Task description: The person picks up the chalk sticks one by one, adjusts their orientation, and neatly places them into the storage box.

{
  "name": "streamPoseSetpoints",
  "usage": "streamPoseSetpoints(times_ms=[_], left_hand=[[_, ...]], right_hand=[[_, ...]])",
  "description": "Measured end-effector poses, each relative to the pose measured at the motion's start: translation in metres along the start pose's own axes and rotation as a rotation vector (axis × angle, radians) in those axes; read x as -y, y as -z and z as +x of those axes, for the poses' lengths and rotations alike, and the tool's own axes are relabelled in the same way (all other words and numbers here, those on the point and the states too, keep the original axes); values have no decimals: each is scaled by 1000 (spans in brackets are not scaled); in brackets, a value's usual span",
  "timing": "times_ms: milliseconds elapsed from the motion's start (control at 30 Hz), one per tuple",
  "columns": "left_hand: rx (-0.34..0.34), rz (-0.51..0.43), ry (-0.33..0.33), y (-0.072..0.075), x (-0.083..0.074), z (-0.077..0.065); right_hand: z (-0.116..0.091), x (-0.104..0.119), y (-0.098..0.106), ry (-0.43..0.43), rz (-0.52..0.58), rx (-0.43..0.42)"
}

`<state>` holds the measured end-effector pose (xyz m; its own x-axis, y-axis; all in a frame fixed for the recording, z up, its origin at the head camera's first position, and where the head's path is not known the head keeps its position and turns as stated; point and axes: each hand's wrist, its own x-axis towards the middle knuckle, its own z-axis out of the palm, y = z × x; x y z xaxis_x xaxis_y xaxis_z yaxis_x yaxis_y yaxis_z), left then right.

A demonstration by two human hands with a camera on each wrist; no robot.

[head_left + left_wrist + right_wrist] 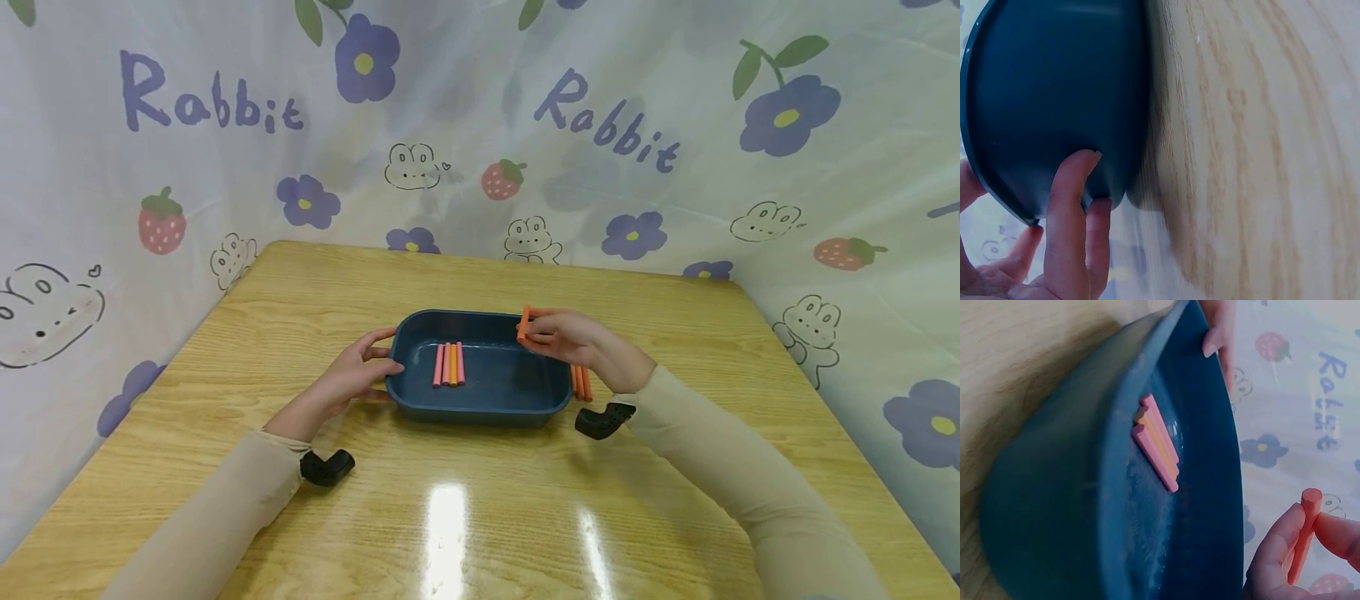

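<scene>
**Left hand point(345, 379) on teal tub point(480, 410), right hand point(573, 333) pinching orange stick point(523, 324)**

Left to right. Two beige sleeves point(217, 517) in total, both cut off at the bottom of the head view. Two black wrist mounts point(327, 467), one per arm; straps not visible. Left hand: fingers spread along the tub's outer left wall, thumb hooked over the rim. Left wrist view cuts off part of this hand at the frame edge and hides the tub's inside.

One tub, rounded corners, mid-table, long side toward the person. Inside, left half: four sticks side by side, not quite level. Three pink sticks point(438, 365), one yellow-orange stick point(453, 367), second from right. Right wrist view shows only three of these clearly; fourth can't be made out there.

Orange stick: one, hexagonal end, held upright between right thumb and fingers, near the far rim toward the right end. Can't tell if directly above the tub. Its lower part is partly covered by fingers.

Just right of the tub, on the wood-grain table point(337, 283): orange-red sticks point(581, 383), looks like three, upper ends hidden behind the right hand; exact count unsure. Behind: printed sheet point(465, 50), "Rabbit" twice in head view, some flowers cropped.
</scene>
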<state>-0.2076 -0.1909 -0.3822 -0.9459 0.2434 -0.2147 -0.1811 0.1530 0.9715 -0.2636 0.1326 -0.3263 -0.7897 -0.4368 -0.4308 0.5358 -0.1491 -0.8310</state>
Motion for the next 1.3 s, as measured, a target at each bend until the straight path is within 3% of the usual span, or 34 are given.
streamPoseSetpoints(times_ms=[267, 767, 1067, 1300], left_hand=[[-1, -4, 6, 0, 0, 1], [-1, -3, 4, 1, 0, 1], [2, -10, 8, 1, 0, 0], [4, -11, 5, 1, -1, 0]], right_hand=[[15, 5, -10, -44, -14, 7], [44, 9, -30, -125, -171, 106], [60, 4, -34, -179, -267, 116], [70, 1, -35, -223, -357, 184]])
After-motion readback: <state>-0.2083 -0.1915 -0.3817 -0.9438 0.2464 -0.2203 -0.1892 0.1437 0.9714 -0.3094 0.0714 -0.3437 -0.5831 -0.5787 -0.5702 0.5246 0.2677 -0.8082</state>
